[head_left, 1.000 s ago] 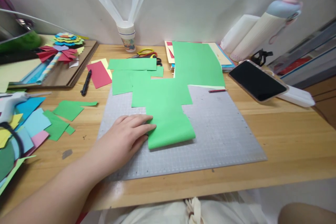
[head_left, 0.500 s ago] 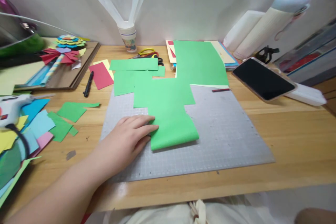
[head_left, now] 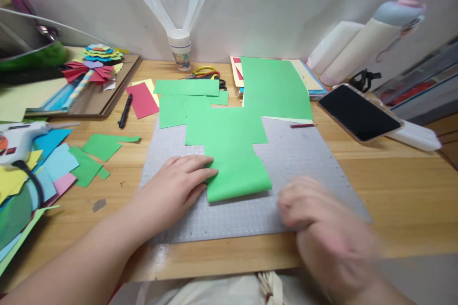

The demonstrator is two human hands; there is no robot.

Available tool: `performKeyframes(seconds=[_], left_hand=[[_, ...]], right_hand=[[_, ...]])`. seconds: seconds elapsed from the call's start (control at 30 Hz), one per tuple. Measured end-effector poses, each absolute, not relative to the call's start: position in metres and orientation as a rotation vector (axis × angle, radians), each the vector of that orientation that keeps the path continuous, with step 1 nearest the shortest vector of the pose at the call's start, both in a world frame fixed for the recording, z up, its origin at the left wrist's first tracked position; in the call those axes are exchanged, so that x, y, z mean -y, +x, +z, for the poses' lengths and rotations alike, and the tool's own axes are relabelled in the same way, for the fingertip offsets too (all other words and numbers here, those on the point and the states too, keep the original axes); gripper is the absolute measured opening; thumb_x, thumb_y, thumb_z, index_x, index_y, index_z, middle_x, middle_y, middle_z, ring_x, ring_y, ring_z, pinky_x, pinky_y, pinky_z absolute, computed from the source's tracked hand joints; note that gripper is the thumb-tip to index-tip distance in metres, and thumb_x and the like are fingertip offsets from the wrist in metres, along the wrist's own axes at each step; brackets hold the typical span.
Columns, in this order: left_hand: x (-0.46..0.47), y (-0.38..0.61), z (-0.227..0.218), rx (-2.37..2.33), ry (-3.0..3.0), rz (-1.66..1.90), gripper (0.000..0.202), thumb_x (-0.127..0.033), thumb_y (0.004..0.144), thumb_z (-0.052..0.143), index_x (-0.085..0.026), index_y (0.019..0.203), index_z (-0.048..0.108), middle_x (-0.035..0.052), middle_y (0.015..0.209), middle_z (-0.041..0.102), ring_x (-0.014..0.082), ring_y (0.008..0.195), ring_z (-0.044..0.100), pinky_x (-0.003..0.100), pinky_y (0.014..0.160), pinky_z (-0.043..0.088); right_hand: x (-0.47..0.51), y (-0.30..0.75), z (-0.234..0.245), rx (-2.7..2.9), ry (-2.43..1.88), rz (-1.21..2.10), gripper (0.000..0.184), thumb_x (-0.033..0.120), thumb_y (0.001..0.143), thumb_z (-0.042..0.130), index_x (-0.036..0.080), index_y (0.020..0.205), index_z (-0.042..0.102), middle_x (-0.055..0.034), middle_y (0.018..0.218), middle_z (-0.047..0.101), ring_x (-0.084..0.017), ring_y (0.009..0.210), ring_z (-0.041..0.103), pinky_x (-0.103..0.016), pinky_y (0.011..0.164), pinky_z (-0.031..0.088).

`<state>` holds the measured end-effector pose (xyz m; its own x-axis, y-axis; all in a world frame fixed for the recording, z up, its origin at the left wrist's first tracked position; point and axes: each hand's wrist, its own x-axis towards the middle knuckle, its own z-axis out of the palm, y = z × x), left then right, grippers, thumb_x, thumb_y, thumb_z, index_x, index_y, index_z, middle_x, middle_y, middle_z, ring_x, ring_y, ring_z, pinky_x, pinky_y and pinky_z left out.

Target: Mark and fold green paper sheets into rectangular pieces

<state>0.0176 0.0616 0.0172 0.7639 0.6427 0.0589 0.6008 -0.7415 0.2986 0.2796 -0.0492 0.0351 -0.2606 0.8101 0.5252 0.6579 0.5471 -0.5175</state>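
A green paper (head_left: pixel 232 128), cut in a stepped shape, lies on the grey cutting mat (head_left: pixel 304 152) with its near edge curled over. At the left side of that curl rests my left hand (head_left: pixel 182 176), its fingers stretched out and their tips touching the paper. To the right of the curl, my right hand (head_left: pixel 322 224) is over the mat's front edge, apart from the paper. It is smeared by motion and its fingers look bent; whether anything is in them I cannot make out.
Green paper strips (head_left: pixel 186 87) and scissors (head_left: pixel 203 74) lie behind the mat. Paper scraps (head_left: pixel 57 167) and a glue gun (head_left: pixel 21 140) are at left, near a black pen (head_left: pixel 125 112). A phone (head_left: pixel 359 112) lies at right. A cup (head_left: pixel 180 52) holds white strips.
My right hand has come into view from the lower right. My left hand stays at the curled paper's edge. The whole view has shifted slightly.
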Motion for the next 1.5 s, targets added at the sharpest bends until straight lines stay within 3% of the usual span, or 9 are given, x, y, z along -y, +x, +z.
performKeyframes(seconds=[0.07,0.1,0.2,0.3,0.47,0.7,1.5], left_hand=[[-0.062,0.018,0.017,-0.972,2.696,0.242,0.032,-0.025,0.097,0.046,-0.029,0.126,0.059,0.005,0.14,0.057,0.025,0.124,0.055,0.046,0.098,0.046],[-0.062,0.018,0.017,-0.971,2.694,0.245,0.032,-0.025,0.097,0.046,-0.028,0.126,0.059,0.0051,0.14,0.057,0.025,0.124,0.055,0.046,0.099,0.045],[-0.061,0.019,0.017,-0.979,2.681,0.227,0.032,-0.026,0.097,0.046,-0.027,0.126,0.059,0.0055,0.14,0.058,0.0244,0.124,0.056,0.046,0.1,0.045],[-0.06,0.02,0.017,-1.057,2.645,0.217,0.039,-0.025,0.095,0.049,-0.024,0.133,0.054,0.0074,0.141,0.057,0.0244,0.126,0.054,0.045,0.103,0.043],[-0.058,0.02,0.014,-1.219,2.635,0.204,0.046,-0.031,0.094,0.05,-0.02,0.139,0.049,0.0099,0.147,0.05,0.0271,0.132,0.048,0.047,0.108,0.039],[-0.058,0.019,0.011,-1.251,2.664,0.198,0.045,-0.023,0.097,0.037,-0.02,0.141,0.047,0.0077,0.148,0.05,0.0236,0.132,0.049,0.045,0.106,0.04],[-0.06,0.017,0.014,-1.365,2.632,0.147,0.05,-0.032,0.095,0.045,-0.019,0.143,0.045,0.0072,0.15,0.048,0.0251,0.134,0.047,0.045,0.108,0.037]], right_hand=[[0.031,0.264,0.032,2.13,-1.12,0.216,0.051,0.048,0.104,0.025,0.018,0.097,0.065,-0.0076,0.105,0.071,-0.02,0.1,0.064,-0.038,0.091,0.049],[0.027,0.256,0.028,2.245,-1.104,0.195,0.049,0.047,0.104,0.027,0.017,0.109,0.065,-0.0078,0.119,0.069,-0.022,0.112,0.061,-0.041,0.1,0.044],[0.026,0.242,0.013,2.573,-1.163,0.162,0.048,0.047,0.103,0.035,0.023,0.142,0.047,-0.0009,0.151,0.046,-0.024,0.138,0.041,-0.051,0.115,0.024],[0.031,0.24,0.0,2.651,-1.342,0.217,0.054,0.051,0.101,0.037,0.027,0.148,0.038,-0.0002,0.157,0.035,-0.027,0.142,0.035,-0.059,0.115,0.02],[0.028,0.241,-0.003,2.656,-1.474,0.335,0.057,0.054,0.099,0.038,0.029,0.151,0.034,-0.0022,0.159,0.027,-0.03,0.145,0.029,-0.065,0.114,0.019],[0.019,0.237,0.002,2.643,-1.524,0.43,0.057,0.056,0.1,0.033,0.031,0.151,0.033,0.0003,0.16,0.023,-0.029,0.147,0.025,-0.066,0.116,0.016],[0.012,0.241,0.009,2.721,-1.442,0.446,0.056,0.05,0.099,0.043,0.029,0.15,0.036,-0.0026,0.158,0.03,-0.031,0.146,0.028,-0.071,0.114,0.017]])
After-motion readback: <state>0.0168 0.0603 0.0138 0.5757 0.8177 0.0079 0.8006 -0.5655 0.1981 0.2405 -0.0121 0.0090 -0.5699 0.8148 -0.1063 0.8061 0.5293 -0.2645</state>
